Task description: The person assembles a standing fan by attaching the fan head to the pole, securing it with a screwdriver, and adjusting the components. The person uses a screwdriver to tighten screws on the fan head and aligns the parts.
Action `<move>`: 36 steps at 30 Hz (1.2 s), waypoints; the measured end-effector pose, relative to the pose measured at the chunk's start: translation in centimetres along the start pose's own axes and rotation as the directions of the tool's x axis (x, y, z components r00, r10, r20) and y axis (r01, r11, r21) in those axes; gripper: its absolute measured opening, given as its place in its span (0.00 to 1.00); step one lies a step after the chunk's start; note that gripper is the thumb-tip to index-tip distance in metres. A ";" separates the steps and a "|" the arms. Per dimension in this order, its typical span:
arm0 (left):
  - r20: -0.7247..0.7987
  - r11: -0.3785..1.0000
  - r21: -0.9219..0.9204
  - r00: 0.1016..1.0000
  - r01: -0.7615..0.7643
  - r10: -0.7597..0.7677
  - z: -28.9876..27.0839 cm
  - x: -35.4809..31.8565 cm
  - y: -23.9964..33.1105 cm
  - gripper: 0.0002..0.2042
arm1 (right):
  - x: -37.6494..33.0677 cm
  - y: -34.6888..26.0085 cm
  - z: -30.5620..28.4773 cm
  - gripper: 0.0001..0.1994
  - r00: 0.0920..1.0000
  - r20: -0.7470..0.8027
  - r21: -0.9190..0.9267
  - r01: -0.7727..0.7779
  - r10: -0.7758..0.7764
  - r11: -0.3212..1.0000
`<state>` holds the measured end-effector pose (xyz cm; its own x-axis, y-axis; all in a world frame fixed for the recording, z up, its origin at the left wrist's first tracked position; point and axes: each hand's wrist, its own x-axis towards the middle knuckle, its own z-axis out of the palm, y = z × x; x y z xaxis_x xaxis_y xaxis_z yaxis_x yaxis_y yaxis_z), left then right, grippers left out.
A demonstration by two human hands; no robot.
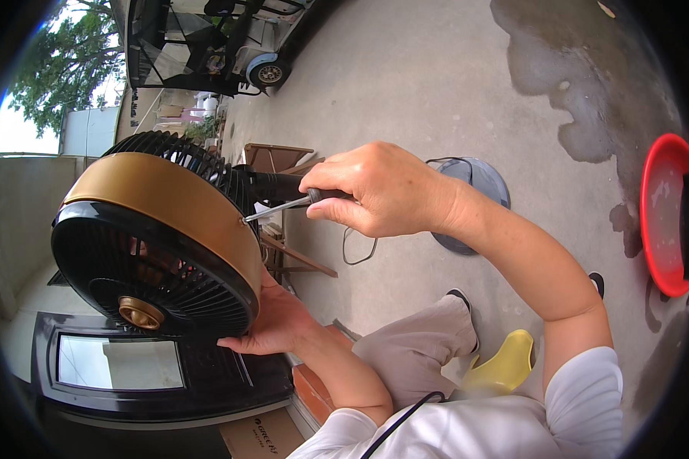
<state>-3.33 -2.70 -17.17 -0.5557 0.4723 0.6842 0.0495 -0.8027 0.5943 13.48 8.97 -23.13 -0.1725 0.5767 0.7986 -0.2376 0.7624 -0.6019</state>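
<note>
Right hand: fingers clamped on screwdriver, at right side of fan. Left hand under fan, finger closure unclear. Advise: fan braced, screwdriver straight.

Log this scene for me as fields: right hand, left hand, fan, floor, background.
Right hand: holds a screwdriver, tip at the gold band
Left hand: against lower right of the fan, fingers partly hidden
Fan: black front grille, gold band
Floor: wet patch and red basin toward the right
Background: vehicle and tree, upper left
</note>
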 end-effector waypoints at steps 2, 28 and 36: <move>0.002 1.000 -0.007 1.000 0.007 -0.007 0.0 0.0 -0.2 0.42 | 0.0 0.1 -0.1 0.11 1.000 0.007 -0.011 -0.001 0.002 1.000; 0.059 0.997 -0.069 0.998 0.020 -0.015 -0.3 0.0 0.3 0.37 | 0.2 -0.3 -0.3 0.08 0.982 0.002 -0.252 0.184 -0.190 0.950; 0.061 0.998 -0.055 0.998 0.027 -0.023 0.0 0.0 0.3 0.38 | 0.1 -0.5 -0.6 0.06 0.905 -0.092 -0.696 0.241 -0.416 0.677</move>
<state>-3.32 -2.99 -17.00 -0.5053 0.5120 0.6946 -0.0109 -0.8087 0.5882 14.16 8.81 -22.78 0.0308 0.2313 0.9724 0.4625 0.8591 -0.2190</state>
